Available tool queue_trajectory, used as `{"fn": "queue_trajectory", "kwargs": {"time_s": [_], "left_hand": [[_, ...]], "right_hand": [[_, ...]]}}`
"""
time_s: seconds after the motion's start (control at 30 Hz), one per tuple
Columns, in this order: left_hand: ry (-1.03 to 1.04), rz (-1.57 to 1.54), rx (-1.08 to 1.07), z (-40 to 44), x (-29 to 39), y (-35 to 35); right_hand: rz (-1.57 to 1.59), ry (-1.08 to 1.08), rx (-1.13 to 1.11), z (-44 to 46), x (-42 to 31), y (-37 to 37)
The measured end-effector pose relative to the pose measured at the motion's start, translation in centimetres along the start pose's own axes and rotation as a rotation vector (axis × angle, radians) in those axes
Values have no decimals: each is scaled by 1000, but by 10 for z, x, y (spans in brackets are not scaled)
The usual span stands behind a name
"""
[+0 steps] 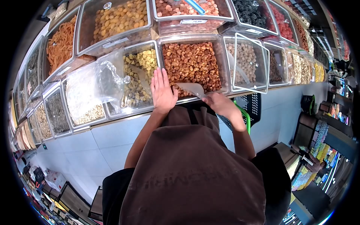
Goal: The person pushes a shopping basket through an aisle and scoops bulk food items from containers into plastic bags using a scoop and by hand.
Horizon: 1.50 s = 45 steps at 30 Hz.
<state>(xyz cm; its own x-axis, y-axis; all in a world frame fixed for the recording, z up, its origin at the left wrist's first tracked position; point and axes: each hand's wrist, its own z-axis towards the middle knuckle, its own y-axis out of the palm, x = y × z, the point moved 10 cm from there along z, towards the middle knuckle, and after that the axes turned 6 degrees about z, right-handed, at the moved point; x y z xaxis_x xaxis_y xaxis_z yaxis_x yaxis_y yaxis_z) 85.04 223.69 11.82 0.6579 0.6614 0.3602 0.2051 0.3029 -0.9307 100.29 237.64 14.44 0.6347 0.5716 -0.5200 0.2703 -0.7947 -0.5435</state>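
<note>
My right hand [223, 107] is closed on the handle of a clear scoop [193, 89], whose blade rests in the near part of a bin of reddish-brown beans [192, 62]. At that bin's left front corner lies my left hand [164, 88], fingers stretched out and pointing away from me. It touches the edge between this bin and the one with yellow-green pieces [140, 80]. A crumpled clear plastic bag [108, 77] lies over the left part of the yellow-green bin.
Bins of orange strips [62, 41], yellow balls [122, 18] and pink pieces [187, 6] stand behind. A tilted clear lid [268, 71] sits over the pale round pieces [242, 56]. A black and green basket [251, 108] is below, right of my apron.
</note>
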Motion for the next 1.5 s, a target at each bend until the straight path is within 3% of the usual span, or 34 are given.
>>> {"fn": "queue_trajectory", "kwargs": {"time_s": [0.07, 0.17, 0.3, 0.37, 0.43, 0.5, 0.77, 0.83, 0.87, 0.9, 0.97, 1.1, 1.2, 1.37, 1.5], "left_hand": [[-2, -16, -25, 0, -1, 1], [-8, 1, -25, 1, -1, 3], [-6, 4, -21, 3, -2, 2], [-26, 27, -42, 3, -2, 6], [-31, 33, -45, 6, -2, 7], [-35, 34, -52, 5, -1, 8], [-74, 59, -102, 10, -2, 13], [-75, 64, -97, 12, -2, 12], [-73, 67, -94, 12, -1, 12], [-68, 69, -91, 12, -1, 12], [-49, 72, -63, 10, 4, 7], [-4, 88, 11, 11, 9, 1], [-1, 66, 6, 9, 9, 0], [-58, 64, -28, 6, 2, 2], [-36, 19, -9, 2, -3, 3]], "right_hand": [[-89, 27, 270, 9, 13, -3], [-164, -15, 447, 15, 15, -9], [-122, -7, 529, 12, 15, -28], [-92, 120, 574, 9, 36, -47], [132, 150, 596, -8, 35, -76], [168, 298, 529, -16, 45, -88], [133, 278, 492, 19, 82, -72], [204, 355, 434, 41, 103, -55], [197, 205, 478, 58, 113, -45], [199, 204, 488, 69, 116, -48], [954, 331, 82, 93, 120, -1], [1062, 276, -3, 129, 108, 0], [1516, 308, -341, 149, 99, 31], [1559, 272, -312, 150, 91, 47], [1387, 297, -148, 140, 77, 42]]}}
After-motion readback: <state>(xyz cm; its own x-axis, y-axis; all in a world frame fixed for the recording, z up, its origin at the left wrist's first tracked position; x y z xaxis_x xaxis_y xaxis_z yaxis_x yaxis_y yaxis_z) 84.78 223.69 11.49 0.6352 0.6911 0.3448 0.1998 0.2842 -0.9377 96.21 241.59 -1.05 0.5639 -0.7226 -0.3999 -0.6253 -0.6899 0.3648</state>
